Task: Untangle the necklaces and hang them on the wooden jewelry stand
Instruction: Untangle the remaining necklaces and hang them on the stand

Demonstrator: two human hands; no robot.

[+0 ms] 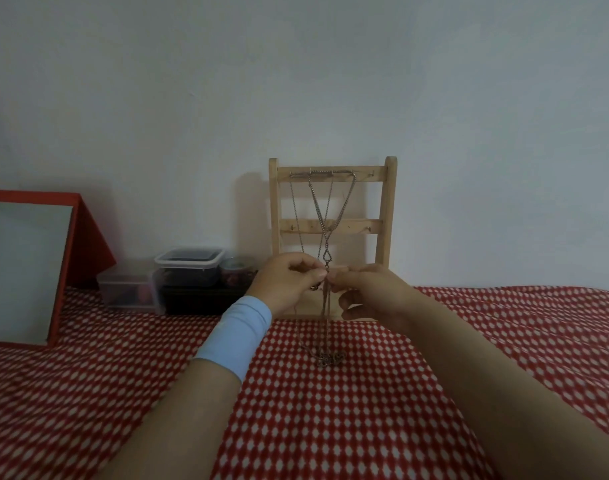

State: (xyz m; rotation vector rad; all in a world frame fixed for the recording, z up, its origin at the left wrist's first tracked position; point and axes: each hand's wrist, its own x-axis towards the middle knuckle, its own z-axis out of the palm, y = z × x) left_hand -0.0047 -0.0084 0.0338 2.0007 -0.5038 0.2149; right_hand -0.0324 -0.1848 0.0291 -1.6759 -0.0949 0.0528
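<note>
Left hand: the left hand (289, 280), a pale blue wristband (235, 336) on its wrist, is curled nearly closed, fingertips pinching a thin chain in front of the stand.
Right hand: the right hand (369, 292) meets it fingertip to fingertip, also pinched on the chain; which strand each one holds is too fine to tell.
Chain in hand: the chain (325, 306) drops from the pinch to a small tangled heap (329, 359) on the red patterned cloth (365, 427), near the middle of the table.
Stand: the wooden stand (332, 223) is upright at the back edge against the wall, with several necklaces (322, 216) already on the top bar's hooks.
Handling: probably very light, limp and slippery, with links that snag and could kink if tugged; best held close beside the knot and teased loose, then carried by the clasp end.
Other things: a red-framed mirror (26, 268) and plastic tubs (189, 275) at the back left.
</note>
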